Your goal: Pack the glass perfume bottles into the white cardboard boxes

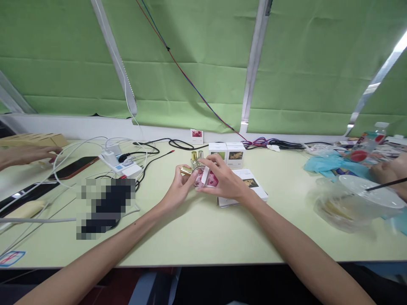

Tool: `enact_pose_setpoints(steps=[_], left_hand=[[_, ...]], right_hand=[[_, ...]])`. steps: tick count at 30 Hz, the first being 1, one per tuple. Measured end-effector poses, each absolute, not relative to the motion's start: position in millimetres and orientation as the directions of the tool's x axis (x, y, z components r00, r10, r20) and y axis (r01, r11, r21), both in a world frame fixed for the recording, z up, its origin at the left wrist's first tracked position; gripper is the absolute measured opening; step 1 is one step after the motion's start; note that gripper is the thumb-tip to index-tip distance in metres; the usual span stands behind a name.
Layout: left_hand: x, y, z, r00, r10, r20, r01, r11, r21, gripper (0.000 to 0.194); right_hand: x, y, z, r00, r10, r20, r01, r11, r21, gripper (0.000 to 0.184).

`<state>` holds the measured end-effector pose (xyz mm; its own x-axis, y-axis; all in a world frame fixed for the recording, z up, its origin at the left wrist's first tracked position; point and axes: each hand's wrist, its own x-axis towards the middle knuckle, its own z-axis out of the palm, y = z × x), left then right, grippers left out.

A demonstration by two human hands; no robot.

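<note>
My left hand [180, 186] is closed around a small bottle with a shiny gold cap [186, 171], tilted to the left; its glass body is partly hidden by my fingers. My right hand [224, 178] grips a small white box with a pink floral print [211, 179], its flap raised. Bottle and box meet between my hands. Just behind them stand small bottles, one with a gold cap [194, 155] and one with a silver cap [200, 154]. Two white boxes [227, 154] stand behind my right hand, and a larger white box [256, 186] lies beside and partly beneath it.
A small box with a pink picture [196, 136] stands by the wall. To the left are a power strip [119, 163], cables, phones [74, 167] and another person's hand [38, 155]. Rightward are a plastic bag with a bowl [365, 192], blue plastic [326, 163] and another person's arm [392, 171].
</note>
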<state>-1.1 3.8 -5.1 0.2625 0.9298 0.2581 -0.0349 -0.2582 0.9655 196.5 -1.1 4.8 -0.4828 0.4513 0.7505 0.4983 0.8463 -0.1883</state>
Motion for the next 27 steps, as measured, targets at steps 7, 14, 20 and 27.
enact_pose_setpoints(steps=[7,14,20,27], left_hand=[[1.6,3.2,-6.8,0.335,0.923,0.192,-0.123,-0.159,0.98,0.055],[0.8,3.1,-10.1,0.377,0.911,0.168,-0.164,-0.113,0.98,0.045],[0.3,3.0,-11.3,0.359,0.919,0.162,-0.154,-0.113,0.982,0.044],[2.0,2.1,-10.1,0.343,0.926,0.159,-0.16,-0.109,0.981,0.046]], right_hand=[[196.4,-1.0,4.5,-0.485,0.455,0.746,0.501,0.844,-0.189,0.076],[196.0,-1.9,5.2,-0.481,0.449,0.753,0.499,0.846,-0.185,0.073],[195.6,-3.0,5.6,-0.478,0.46,0.748,0.502,0.842,-0.197,0.072],[195.8,-4.9,6.4,-0.482,0.492,0.725,0.507,0.832,-0.227,0.072]])
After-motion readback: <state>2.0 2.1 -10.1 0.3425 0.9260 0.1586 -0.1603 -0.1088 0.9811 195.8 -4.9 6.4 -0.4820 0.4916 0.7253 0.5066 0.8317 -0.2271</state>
